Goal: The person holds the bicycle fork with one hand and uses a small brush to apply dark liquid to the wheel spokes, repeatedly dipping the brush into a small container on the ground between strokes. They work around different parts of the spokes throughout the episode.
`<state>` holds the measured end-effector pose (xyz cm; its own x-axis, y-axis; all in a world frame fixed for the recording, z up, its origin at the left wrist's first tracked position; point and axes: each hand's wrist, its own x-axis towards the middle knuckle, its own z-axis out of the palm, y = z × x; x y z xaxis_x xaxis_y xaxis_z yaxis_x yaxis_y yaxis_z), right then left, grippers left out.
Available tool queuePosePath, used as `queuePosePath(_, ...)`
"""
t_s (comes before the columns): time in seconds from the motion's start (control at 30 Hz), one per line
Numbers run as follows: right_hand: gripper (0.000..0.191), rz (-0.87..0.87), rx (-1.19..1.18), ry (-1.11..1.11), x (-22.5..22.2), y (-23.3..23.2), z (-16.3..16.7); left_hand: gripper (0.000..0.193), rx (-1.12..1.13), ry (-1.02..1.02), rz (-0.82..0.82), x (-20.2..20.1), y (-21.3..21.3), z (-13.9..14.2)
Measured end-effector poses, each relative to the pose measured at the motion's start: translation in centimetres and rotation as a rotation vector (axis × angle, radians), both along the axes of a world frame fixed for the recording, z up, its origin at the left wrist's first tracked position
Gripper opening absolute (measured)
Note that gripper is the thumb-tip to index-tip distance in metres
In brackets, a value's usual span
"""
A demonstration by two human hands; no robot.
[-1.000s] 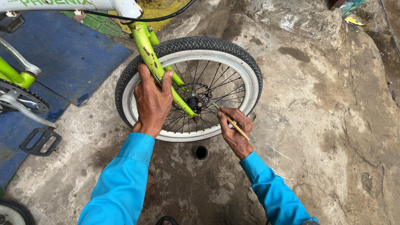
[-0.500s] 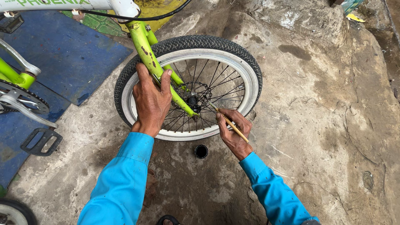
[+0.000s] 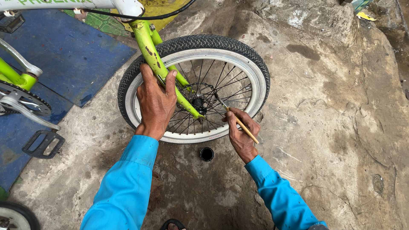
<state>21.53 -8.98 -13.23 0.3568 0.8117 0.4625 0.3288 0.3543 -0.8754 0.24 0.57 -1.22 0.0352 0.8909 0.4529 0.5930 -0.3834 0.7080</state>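
Little differs from half a second ago: we still clamp our left hand (image 3: 156, 102) on the lime-green fork (image 3: 158, 64) over the front wheel (image 3: 255, 81), our right hand (image 3: 241, 134) pinching a thin brush (image 3: 238, 122) toward the hub (image 3: 197, 103), the small black cap (image 3: 206, 153) just near of the tyre.

Bike frame (image 3: 51, 4) cut off by top and left edges; saddle, bars out of shot. Crank and chainring (image 3: 19, 100) clipped at left. Second tyre (image 3: 15, 215) only a corner, bottom left. Brush (image 3: 238, 121) tip lost among spokes near hub (image 3: 198, 103), contact point unreadable. Small black pot (image 3: 206, 153) contents too dark to tell. Fork leg (image 3: 151, 53) partly covered by left hand (image 3: 155, 104).
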Motion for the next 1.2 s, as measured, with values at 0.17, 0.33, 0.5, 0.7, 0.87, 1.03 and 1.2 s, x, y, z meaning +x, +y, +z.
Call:
queuePosePath(0.17, 0.017, 0.064, -0.046, 0.060, 0.1, 0.0, -0.9, 0.039, 0.021, 0.014, 0.017, 0.1, 0.1, 0.0)
queuePosePath(0.33, 0.015, 0.030, -0.016, 0.027, 0.2, -0.2, -0.2, 0.039, 0.023, 0.019, 0.023, 0.0, 0.1, 0.0)
queuePosePath(0.5, 0.013, 0.000, 0.000, -0.134, -0.8, -0.5, 1.1, 0.039, 0.034, 0.025, 0.021, 0.1, 0.0, -0.1)
queuePosePath(0.7, 0.009, -0.071, 0.093, -0.324, -1.5, -0.4, 2.7, 0.038, 0.020, 0.009, 0.019, 0.0, 0.2, -0.3)
queuePosePath(0.87, 0.008, -0.041, 0.081, -0.407, -1.9, -0.3, 3.5, 0.039, 0.043, -0.003, 0.010, 0.1, 0.1, -0.3)
queuePosePath(1.03, 0.005, -0.033, 0.085, -0.374, -2.0, 0.0, 3.8, 0.038, 0.000, -0.005, 0.016, 0.1, 0.1, 0.1)
queuePosePath(1.2, 0.005, 0.030, 0.048, -0.393, -1.7, -0.2, 3.8, 0.038, 0.037, -0.029, -0.003, 0.2, -0.1, 0.1)
